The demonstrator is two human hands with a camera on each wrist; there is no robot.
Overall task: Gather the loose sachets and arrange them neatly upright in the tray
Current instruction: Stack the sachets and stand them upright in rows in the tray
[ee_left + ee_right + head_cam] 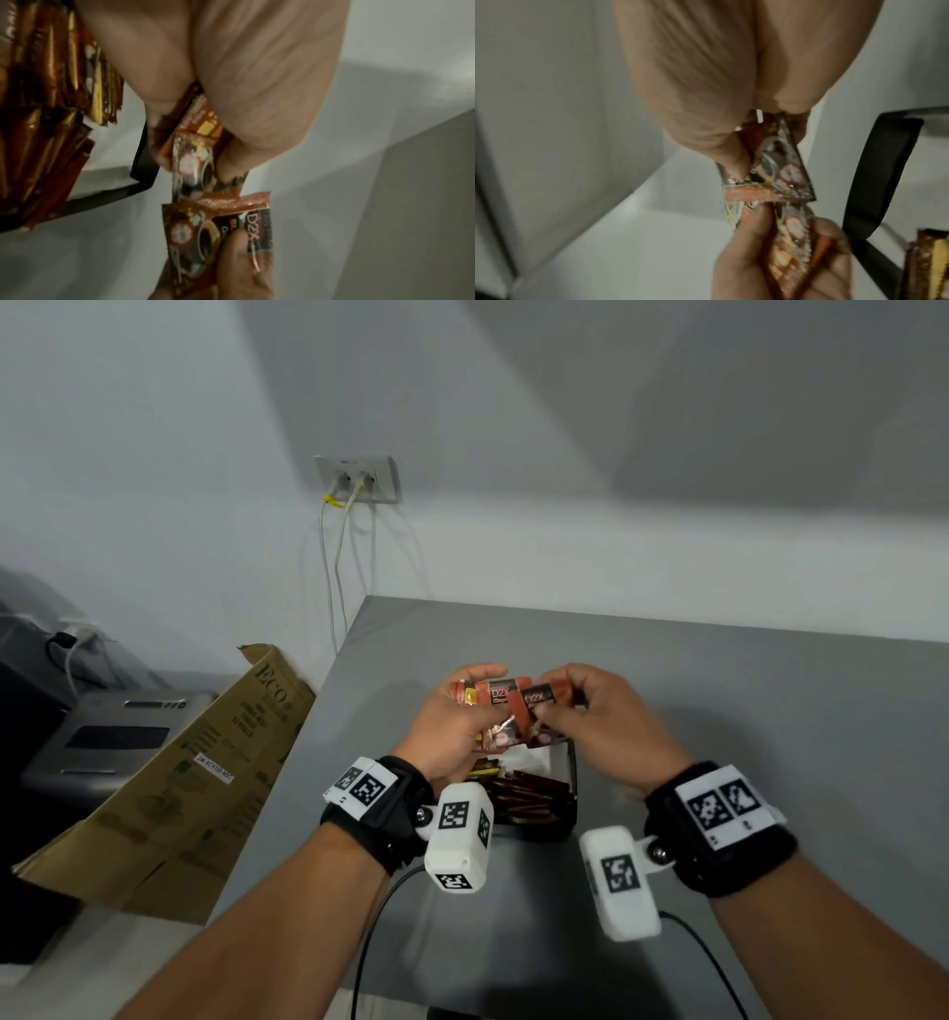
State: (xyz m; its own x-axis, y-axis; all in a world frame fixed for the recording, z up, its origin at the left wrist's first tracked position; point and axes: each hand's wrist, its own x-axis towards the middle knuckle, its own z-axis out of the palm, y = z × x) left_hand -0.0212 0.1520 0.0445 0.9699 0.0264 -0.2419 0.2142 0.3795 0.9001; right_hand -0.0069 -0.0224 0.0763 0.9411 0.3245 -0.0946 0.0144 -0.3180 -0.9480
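Observation:
Above the far end of a black tray (569, 765), my left hand (480, 708) grips a small bundle of brown-red coffee sachets (500, 711). My right hand (557, 706) pinches one more sachet (547, 697) against the right side of that bundle. In the left wrist view the left fingers (164, 101) clamp the bundle (195, 146), and the right thumb presses the single sachet (203, 233) below. The right wrist view shows the pinched sachet (780, 162) meeting the bundle (793, 241). Several sachets (524, 801) stand packed in the tray.
The tray sits on a grey table (744, 711) whose left edge runs near it. An open cardboard box (179, 773) leans beside that edge, with a grey machine (113, 731) behind. A wall socket (357, 480) with hanging cables is on the far wall.

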